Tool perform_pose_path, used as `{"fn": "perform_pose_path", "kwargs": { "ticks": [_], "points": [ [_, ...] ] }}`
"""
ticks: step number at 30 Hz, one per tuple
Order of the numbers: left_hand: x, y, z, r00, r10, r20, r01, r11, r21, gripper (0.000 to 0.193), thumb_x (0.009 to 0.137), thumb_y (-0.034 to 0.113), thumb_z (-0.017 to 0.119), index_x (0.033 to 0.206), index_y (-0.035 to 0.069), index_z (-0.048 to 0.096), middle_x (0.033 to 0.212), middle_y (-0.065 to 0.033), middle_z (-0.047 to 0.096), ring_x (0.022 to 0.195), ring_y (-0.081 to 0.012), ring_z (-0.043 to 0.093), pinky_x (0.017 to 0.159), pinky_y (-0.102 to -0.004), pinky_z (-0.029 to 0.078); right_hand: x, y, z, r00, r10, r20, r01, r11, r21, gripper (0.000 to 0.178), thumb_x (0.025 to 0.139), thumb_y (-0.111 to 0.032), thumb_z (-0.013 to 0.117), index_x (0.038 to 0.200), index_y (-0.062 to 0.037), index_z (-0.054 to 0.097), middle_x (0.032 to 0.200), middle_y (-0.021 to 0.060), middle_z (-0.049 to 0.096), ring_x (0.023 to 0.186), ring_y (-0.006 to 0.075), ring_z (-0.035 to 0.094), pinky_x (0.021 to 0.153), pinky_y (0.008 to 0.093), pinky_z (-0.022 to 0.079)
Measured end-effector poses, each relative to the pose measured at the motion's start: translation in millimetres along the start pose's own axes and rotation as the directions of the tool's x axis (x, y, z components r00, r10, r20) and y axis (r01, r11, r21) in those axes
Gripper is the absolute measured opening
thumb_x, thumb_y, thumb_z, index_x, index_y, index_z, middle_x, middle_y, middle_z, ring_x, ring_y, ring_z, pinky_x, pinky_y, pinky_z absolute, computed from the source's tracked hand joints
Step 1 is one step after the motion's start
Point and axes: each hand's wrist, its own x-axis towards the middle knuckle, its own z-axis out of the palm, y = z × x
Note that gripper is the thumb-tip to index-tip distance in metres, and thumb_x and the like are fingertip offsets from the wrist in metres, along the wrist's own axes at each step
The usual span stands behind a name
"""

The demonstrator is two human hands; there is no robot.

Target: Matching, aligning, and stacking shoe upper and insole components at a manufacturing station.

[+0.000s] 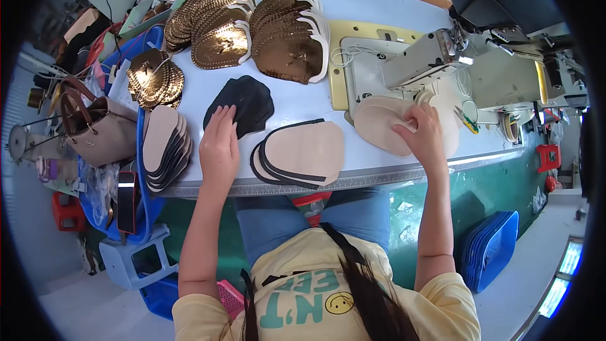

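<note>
My left hand (219, 145) rests at the lower left edge of a crumpled black piece (243, 104), fingers stretched out close together and gripping nothing. Over a rounded beige piece (377, 128) beside the sewing machine (426, 60), my right hand (424, 131) is bent, its thumb apart from its curved fingers. More beige pieces lie partly under that hand. Between my hands sits a small fanned stack of beige pieces with black edging (306, 152). A similar stack (165, 145) lies left of my left hand.
Shiny bronze-gold pieces (221, 41) are stacked along the back, with a smaller pile (156, 79) at left. Green-handled snips (467, 120) lie right of the machine. A handbag (104, 120) stands left by a blue tub (148, 205). A metal ruler (271, 188) edges the table.
</note>
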Motion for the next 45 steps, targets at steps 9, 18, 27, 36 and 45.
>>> {"fn": "perform_pose_path", "kwargs": {
  "ticks": [9,18,27,36,45],
  "points": [
    [-37,79,19,0.909,0.381,0.17,-0.367,0.924,-0.107,0.038,0.078,0.006,0.057,0.115,0.003,0.063,0.126,-0.0167,0.056,0.123,-0.0335,0.05,0.107,-0.0556,0.03,-17,4,2,0.99,-0.003,-0.141,0.065,0.896,0.44,0.015,0.079,0.008,0.062,0.089,-0.0009,0.057,0.087,0.0049,0.06,0.08,0.0146,0.056,0.071,0.0264,0.045],
    [-77,64,27,0.965,0.238,-0.113,-0.249,0.964,-0.098,0.031,0.078,0.01,0.063,0.108,0.003,0.064,0.117,-0.0142,0.057,0.111,-0.0331,0.053,0.092,-0.0494,0.042,-21,-37,20,0.939,0.205,0.277,-0.342,0.461,0.819,0.015,0.085,0.005,0.06,0.099,-0.0002,0.057,0.082,-0.0008,0.061,0.071,0.0034,0.057,0.064,0.0168,0.045],
    [-78,70,38,0.959,0.185,-0.213,-0.208,0.974,-0.09,0.029,0.074,0.009,0.064,0.103,0.005,0.065,0.113,-0.0131,0.057,0.105,-0.0321,0.054,0.086,-0.0468,0.044,-14,-82,59,0.908,0.075,0.412,-0.405,0.409,0.817,0.017,0.085,0.004,0.062,0.102,0.0016,0.057,0.084,0.002,0.063,0.071,0.0033,0.06,0.063,0.0174,0.049],
    [-82,69,41,0.958,0.143,-0.249,-0.177,0.977,-0.122,0.032,0.07,0.008,0.065,0.103,0.007,0.066,0.108,-0.0112,0.053,0.103,-0.0318,0.053,0.082,-0.0456,0.044,-12,-84,66,0.903,0.062,0.426,-0.409,0.435,0.802,0.017,0.087,0.001,0.063,0.103,0.0025,0.056,0.087,0.0039,0.064,0.073,0.0044,0.061,0.064,0.0178,0.049],
    [-76,72,34,0.98,0.166,-0.114,-0.176,0.981,-0.086,0.024,0.076,0.009,0.057,0.099,0.005,0.06,0.126,-0.0198,0.056,0.116,-0.0329,0.055,0.091,-0.0444,0.039,-11,-85,63,0.888,0.074,0.454,-0.44,0.422,0.792,0.021,0.085,0.003,0.064,0.105,0.0041,0.055,0.09,0.0058,0.064,0.077,0.0062,0.061,0.068,0.0188,0.051]
  ]
}}
